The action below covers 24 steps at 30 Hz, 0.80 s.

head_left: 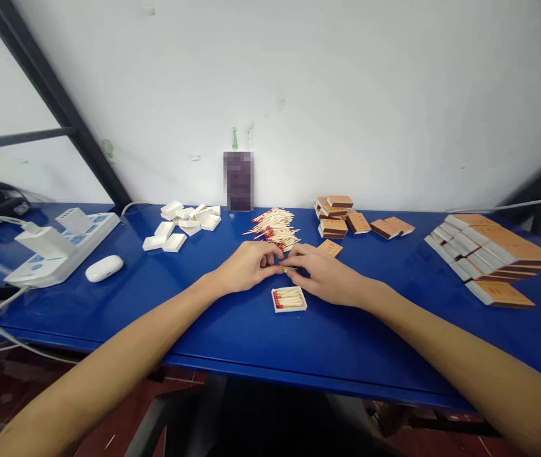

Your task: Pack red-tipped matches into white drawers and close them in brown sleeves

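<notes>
My left hand (250, 265) and my right hand (317, 273) meet at the middle of the blue table, fingers closed round a few matches (287, 268) between their fingertips. Just below them lies a white matchbox tray (289, 310) holding several matches with red heads to the left. Behind my hands is a loose heap of matches (275, 225). One orange matchbox cover (330, 247) lies flat beyond my right hand's knuckles.
White empty trays (189, 219) lie at the back left, near a white earbud case (104, 268) and a power strip (65, 254). Orange boxes (334, 225) sit behind on the right; a large stack (494, 251) stands far right. A dark pixelated rectangle (239, 181) leans on the wall.
</notes>
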Available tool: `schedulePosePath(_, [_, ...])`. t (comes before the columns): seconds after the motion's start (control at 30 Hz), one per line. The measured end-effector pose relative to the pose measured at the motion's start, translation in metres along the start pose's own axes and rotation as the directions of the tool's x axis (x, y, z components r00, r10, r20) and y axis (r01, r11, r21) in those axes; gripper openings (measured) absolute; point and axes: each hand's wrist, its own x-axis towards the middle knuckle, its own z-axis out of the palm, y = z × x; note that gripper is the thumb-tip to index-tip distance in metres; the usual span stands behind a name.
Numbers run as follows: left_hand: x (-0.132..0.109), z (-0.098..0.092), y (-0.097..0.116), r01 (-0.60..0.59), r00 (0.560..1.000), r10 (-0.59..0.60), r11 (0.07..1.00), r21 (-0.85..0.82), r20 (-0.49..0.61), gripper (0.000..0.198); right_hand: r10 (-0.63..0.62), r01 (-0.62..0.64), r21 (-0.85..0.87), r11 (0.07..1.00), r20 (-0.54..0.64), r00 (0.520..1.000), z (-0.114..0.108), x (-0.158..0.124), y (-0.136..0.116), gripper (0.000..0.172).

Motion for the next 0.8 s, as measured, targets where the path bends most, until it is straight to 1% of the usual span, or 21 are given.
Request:
schedulePosePath(0.13, [0.001,0.004,0.0,0.028,0.997,-0.041,0.98,-0.198,-0.063,0.019,0.001,-0.001,0.024,1.0,-0.018,1.0,0.004,0.002,0.005,0.029])
schedulePosePath(0.17, [0.001,0.002,0.0,0.036,0.996,-0.054,0.973,-0.226,-0.073,0.02,0.005,-0.004,0.034,0.999,-0.019,1.0,0.004,0.002,0.006,0.029])
schedulePosePath(0.2, [0.001,0.001,-0.001,0.039,0.994,-0.06,0.975,-0.221,-0.087,0.02,0.009,-0.008,0.045,0.999,-0.021,1.0,0.005,0.002,0.007,0.029])
schedulePosePath(0.23, [0.0,-0.002,-0.001,0.035,0.994,-0.053,0.984,-0.177,-0.098,0.02,0.012,-0.011,0.053,0.999,-0.023,1.0,0.005,0.002,0.008,0.029])
schedulePosePath(0.3, [-0.001,-0.009,-0.002,-0.003,0.997,0.003,1.0,0.006,-0.078,0.018,0.016,-0.015,0.062,0.998,-0.027,1.0,0.005,0.001,0.008,0.03])
schedulePosePath(0.37, [-0.002,-0.015,-0.002,-0.066,0.998,0.065,0.981,0.182,0.014,0.015,0.02,-0.019,0.068,0.997,-0.02,1.0,0.003,0.001,0.007,0.029])
schedulePosePath(0.4, [-0.002,-0.018,-0.002,-0.097,0.994,0.085,0.969,0.227,0.064,0.015,0.025,-0.024,0.072,0.997,-0.012,1.0,0.002,0.001,0.006,0.029])
schedulePosePath(0.43, [-0.003,-0.019,-0.002,-0.12,0.99,0.097,0.962,0.246,0.102,0.016,0.033,-0.033,0.074,0.997,-0.002,0.999,0.0,0.0,0.005,0.028])
schedulePosePath(0.5, [-0.004,-0.021,-0.001,-0.139,0.985,0.107,0.959,0.246,0.138,0.02,0.059,-0.061,0.074,0.995,0.029,0.998,-0.004,0.0,0.003,0.025])
schedulePosePath(0.6, [-0.004,-0.019,0.0,-0.139,0.982,0.102,0.96,0.244,0.157,0.023,0.105,-0.111,0.066,0.992,0.086,0.991,-0.012,-0.002,0.0,0.021])
schedulePosePath(0.67, [-0.004,-0.018,0.0,-0.137,0.981,0.097,0.959,0.25,0.165,0.022,0.126,-0.134,0.058,0.989,0.116,0.985,-0.016,-0.002,-0.001,0.02])
schedulePosePath(0.8, [-0.004,-0.018,0.0,-0.135,0.979,0.089,0.955,0.262,0.183,0.022,0.17,-0.177,0.042,0.983,0.132,0.977,-0.021,-0.004,-0.001,0.022])
